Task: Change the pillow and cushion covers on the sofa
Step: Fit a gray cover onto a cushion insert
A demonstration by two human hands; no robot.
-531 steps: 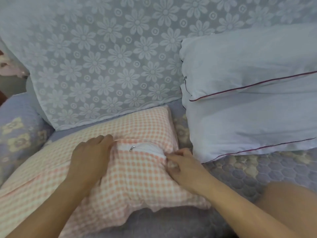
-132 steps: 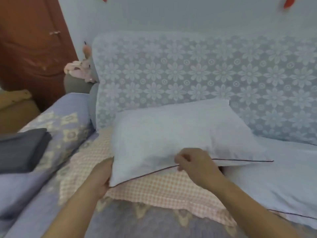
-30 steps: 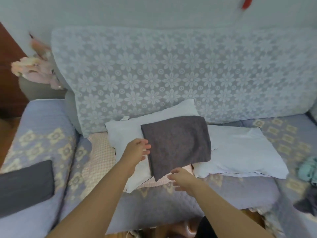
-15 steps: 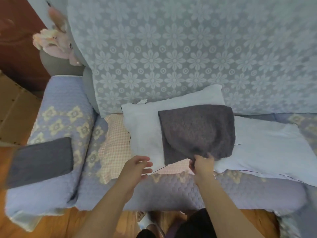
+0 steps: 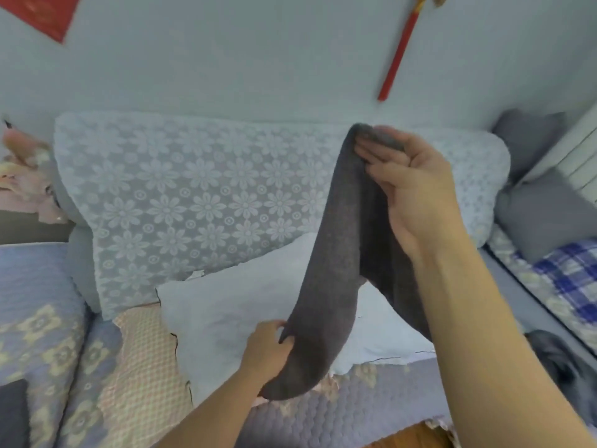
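Now your right hand (image 5: 410, 185) pinches grey cover (image 5: 336, 253) top corner, raised high; left hand (image 5: 268, 347) grips lower edge, likely to shake it open. Bare pillow (image 5: 226, 305) waits just below both hands.

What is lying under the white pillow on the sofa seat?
A pink checked cover sticks out from beneath the white pillow on its left side, flat on the sofa seat. How far it runs underneath is hidden by the pillow and the grey cover held in front.
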